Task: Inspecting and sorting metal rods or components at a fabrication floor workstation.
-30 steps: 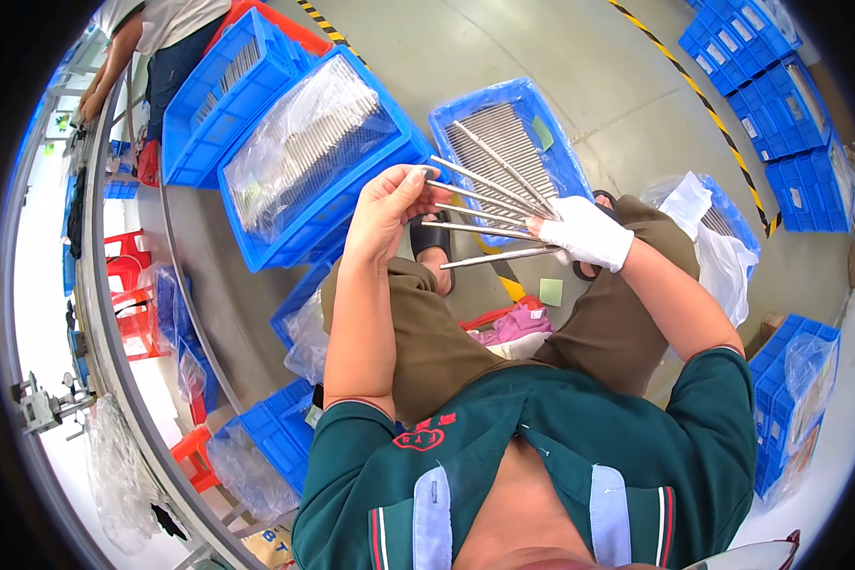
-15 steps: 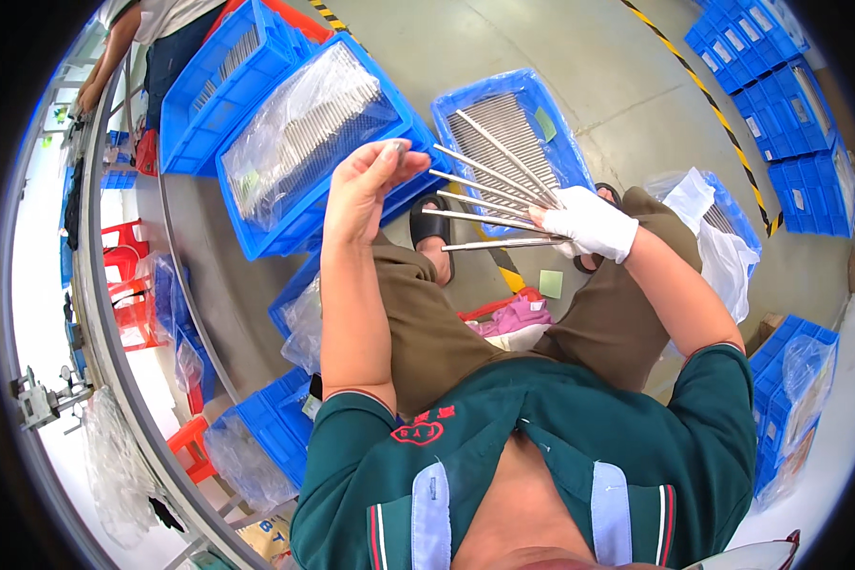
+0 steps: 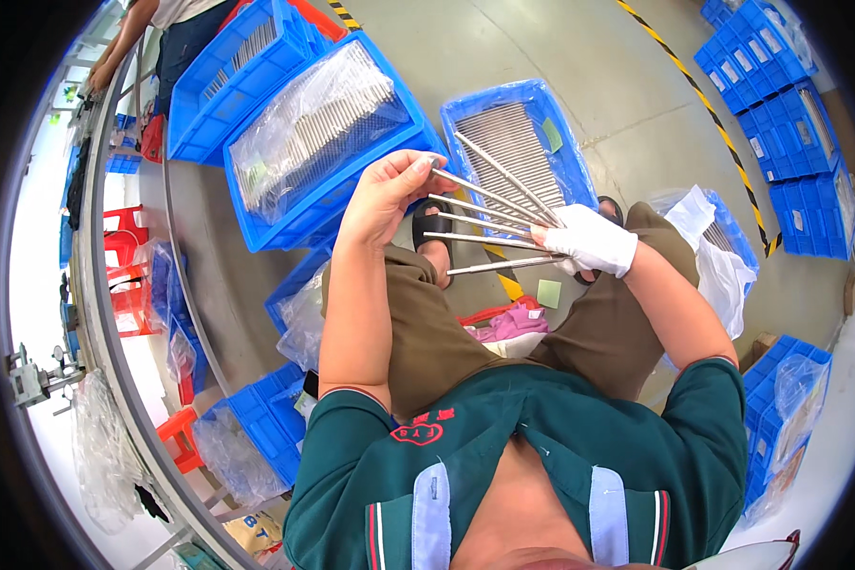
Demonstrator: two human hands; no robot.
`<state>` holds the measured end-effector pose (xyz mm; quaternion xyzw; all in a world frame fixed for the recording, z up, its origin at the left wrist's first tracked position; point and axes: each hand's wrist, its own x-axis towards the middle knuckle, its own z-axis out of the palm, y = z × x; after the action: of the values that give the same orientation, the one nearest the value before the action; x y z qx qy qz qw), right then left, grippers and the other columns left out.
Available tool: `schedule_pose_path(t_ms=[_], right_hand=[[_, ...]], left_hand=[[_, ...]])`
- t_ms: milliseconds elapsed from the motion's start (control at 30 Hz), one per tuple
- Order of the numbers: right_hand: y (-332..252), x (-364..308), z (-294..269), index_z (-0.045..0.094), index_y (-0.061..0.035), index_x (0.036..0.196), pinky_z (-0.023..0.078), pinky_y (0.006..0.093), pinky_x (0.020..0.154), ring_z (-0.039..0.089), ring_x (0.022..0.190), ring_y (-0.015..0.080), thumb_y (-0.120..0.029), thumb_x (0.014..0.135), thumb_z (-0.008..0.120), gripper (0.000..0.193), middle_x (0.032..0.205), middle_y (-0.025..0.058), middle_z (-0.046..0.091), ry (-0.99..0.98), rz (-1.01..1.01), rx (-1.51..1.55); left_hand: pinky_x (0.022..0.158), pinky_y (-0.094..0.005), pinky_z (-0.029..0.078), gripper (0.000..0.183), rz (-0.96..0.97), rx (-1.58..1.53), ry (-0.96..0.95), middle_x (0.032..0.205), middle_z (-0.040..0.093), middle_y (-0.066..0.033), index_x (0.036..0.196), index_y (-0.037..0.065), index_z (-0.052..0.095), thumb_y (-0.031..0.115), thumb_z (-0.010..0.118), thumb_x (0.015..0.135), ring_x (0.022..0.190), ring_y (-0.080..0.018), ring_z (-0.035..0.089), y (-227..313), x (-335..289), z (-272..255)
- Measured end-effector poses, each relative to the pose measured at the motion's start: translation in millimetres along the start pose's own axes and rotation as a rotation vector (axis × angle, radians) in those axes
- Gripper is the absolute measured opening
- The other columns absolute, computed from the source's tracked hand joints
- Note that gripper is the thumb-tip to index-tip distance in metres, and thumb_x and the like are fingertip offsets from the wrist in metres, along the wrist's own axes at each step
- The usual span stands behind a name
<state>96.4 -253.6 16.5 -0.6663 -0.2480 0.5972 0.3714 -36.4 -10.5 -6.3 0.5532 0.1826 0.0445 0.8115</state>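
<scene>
Several slim metal rods [image 3: 499,266] fan out from my right hand [image 3: 594,239], which wears a white glove and is closed around their right ends. Their free ends point left and up over my lap. My bare left hand [image 3: 389,198] is closed, with thumb and fingers pinching the far end of one metal rod [image 3: 482,193]. Just beyond the fan, a blue crate [image 3: 577,142] lined with plastic holds a row of similar rods [image 3: 503,138]. Whatever lies inside my left fingertips is mostly hidden.
Beyond my left hand, a larger blue crate [image 3: 247,223] holds plastic-covered rods, with another blue bin [image 3: 185,133] behind it. A crate with white plastic [image 3: 727,275] stands by my right knee. Blue crates [image 3: 788,133] are stacked at far right. A person [image 3: 185,43] stands far left.
My left hand has moved right and slightly nearer, and its fingers now meet a rod's end. The rods in my right hand have shifted a little lower.
</scene>
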Motion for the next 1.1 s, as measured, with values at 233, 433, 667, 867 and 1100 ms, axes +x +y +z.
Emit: schedule_pose_path(t_ms=[233,433,667,867,1100], right_hand=[[3.8,5.1,-1.1,0.058,-0.0058,0.079,0.031,0.0234,0.043,0.039,0.048,0.0065,-0.034,0.087,0.056,0.029,0.058,-0.0023,0.047,-0.056,-0.004,0.033],[8.9,4.6,-4.6,0.057,-0.0062,0.082,0.031,0.0226,0.042,0.039,0.048,0.0056,-0.032,0.087,0.056,0.026,0.058,-0.0034,0.044,-0.065,-0.013,0.021],[22.1,13.8,1.2,0.054,-0.0071,0.081,0.031,0.0214,0.043,0.039,0.048,0.0055,-0.031,0.085,0.057,0.025,0.061,-0.0029,0.044,-0.174,-0.002,0.068],[19.5,14.0,0.3,0.053,-0.0074,0.081,0.031,0.021,0.043,0.039,0.049,0.0052,-0.029,0.085,0.058,0.022,0.063,-0.0033,0.045,-0.182,0.022,0.046],[18.6,8.7,2.8,0.054,-0.0071,0.087,0.031,0.0205,0.043,0.038,0.051,0.0046,-0.027,0.086,0.057,0.02,0.067,-0.0039,0.044,-0.289,0.048,0.174]], left_hand=[[0.082,-0.0305,0.046,0.023,-0.005,-0.042,-0.135,0.099,0.064,-0.0136,0.1,0.001,0.059,0.014,0.064,0.082,0.09,-0.0177,0.061,0.1,0.3,9.0],[0.084,-0.03,0.046,0.022,0.062,0.068,0.047,0.089,0.066,-0.0123,0.098,0.0,0.06,0.017,0.062,0.083,0.087,-0.0184,0.062,9.8,3.0,-9.1],[0.082,-0.0276,0.045,0.027,0.041,-0.033,-0.037,0.088,0.065,-0.0087,0.099,0.0,0.061,0.023,0.062,0.084,0.083,-0.0147,0.061,1.4,7.7,4.4],[0.084,-0.0279,0.045,0.025,-0.001,-0.005,-0.034,0.089,0.065,-0.0092,0.098,0.0,0.061,0.02,0.063,0.084,0.085,-0.0146,0.061,0.9,9.0,1.5],[0.088,-0.027,0.042,0.024,-0.053,-0.03,-0.251,0.097,0.064,-0.0108,0.102,-0.002,0.059,0.012,0.063,0.082,0.093,-0.0141,0.058,6.7,4.1,15.7]])
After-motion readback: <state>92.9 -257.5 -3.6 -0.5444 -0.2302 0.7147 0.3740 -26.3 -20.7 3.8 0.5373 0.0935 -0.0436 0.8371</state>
